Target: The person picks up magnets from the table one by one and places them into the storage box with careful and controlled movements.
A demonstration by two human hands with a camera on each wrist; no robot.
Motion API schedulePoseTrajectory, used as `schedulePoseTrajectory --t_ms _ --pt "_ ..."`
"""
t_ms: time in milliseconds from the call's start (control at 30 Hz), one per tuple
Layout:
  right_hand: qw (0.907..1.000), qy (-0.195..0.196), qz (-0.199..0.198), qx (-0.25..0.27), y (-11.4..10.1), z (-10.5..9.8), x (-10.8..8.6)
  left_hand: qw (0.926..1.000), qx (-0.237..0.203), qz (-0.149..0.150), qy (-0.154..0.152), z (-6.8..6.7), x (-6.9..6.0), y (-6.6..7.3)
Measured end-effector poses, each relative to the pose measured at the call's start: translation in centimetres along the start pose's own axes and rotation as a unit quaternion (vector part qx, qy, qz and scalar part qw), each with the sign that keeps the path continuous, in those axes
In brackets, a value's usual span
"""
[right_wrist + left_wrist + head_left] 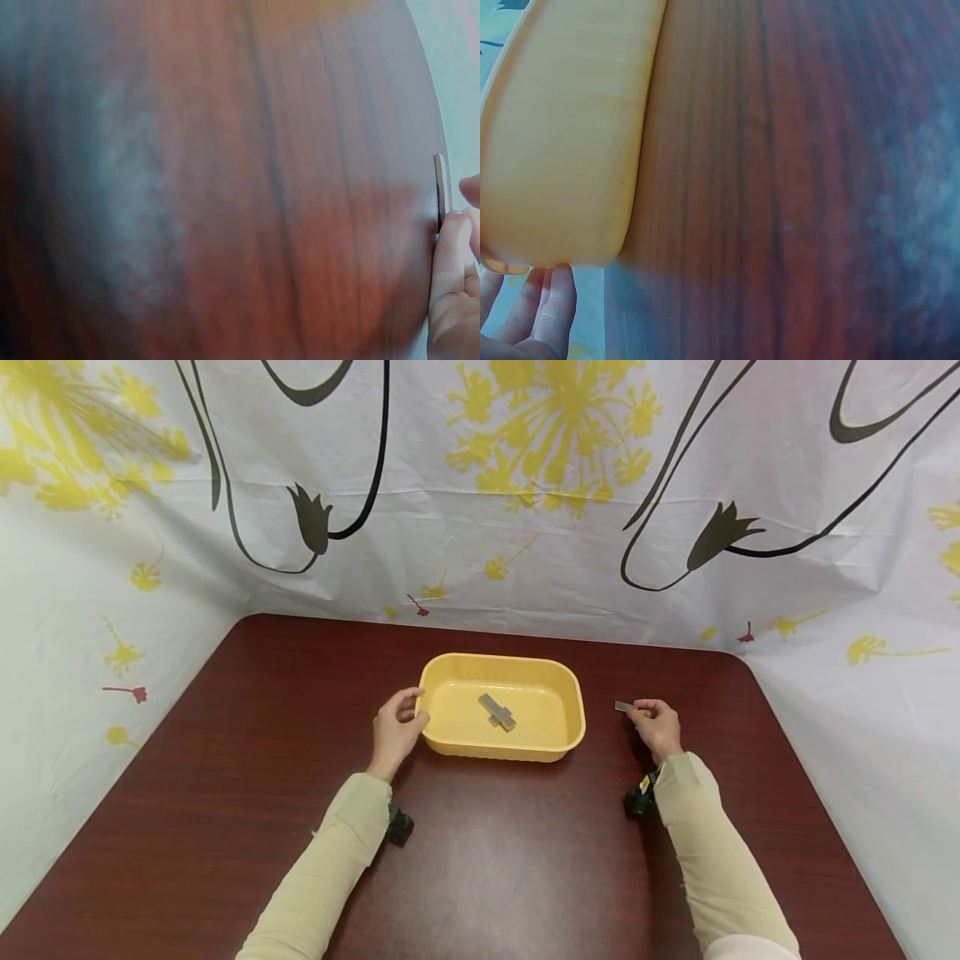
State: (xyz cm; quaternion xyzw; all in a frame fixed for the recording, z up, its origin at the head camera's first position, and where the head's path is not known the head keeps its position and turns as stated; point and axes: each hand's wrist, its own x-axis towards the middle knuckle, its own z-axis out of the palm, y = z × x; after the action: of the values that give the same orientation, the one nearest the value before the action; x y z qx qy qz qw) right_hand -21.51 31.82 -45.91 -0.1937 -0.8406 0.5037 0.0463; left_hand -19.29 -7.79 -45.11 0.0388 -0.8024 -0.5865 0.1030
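A yellow plastic tray (551, 745) stands on the table, its near wall large in the left wrist view (562, 150). My left hand (395, 731) holds the tray's left end, thumb and fingers at the rim. Inside the tray lie small flat grey bars (495, 710), one crossing over another; how many overlap is hard to tell. To the right of the tray, my right hand (656, 725) pinches a similar small flat grey bar (622, 706) between thumb and fingers. That bar shows edge-on in the right wrist view (441, 187), just above or at the tabletop.
The dark red-brown wooden table (480, 860) has rounded far corners. A white curtain (450, 510) with yellow and grey flower prints hangs behind it and along both sides. Small black wrist cameras (400, 825) sit under both sleeves.
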Motion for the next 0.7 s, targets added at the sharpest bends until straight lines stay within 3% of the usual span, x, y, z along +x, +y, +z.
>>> schedulePoseTrajectory --t_ms 400,700 --pt "0.9989 0.011 -0.007 -0.044 0.16 -0.03 0.27 0.9999 0.001 -0.008 -0.006 0.00 -0.10 0.18" --pt "0.9975 -0.043 -0.017 -0.053 0.09 -0.41 0.43 0.9999 0.003 -0.013 -0.006 -0.03 -0.14 0.15"
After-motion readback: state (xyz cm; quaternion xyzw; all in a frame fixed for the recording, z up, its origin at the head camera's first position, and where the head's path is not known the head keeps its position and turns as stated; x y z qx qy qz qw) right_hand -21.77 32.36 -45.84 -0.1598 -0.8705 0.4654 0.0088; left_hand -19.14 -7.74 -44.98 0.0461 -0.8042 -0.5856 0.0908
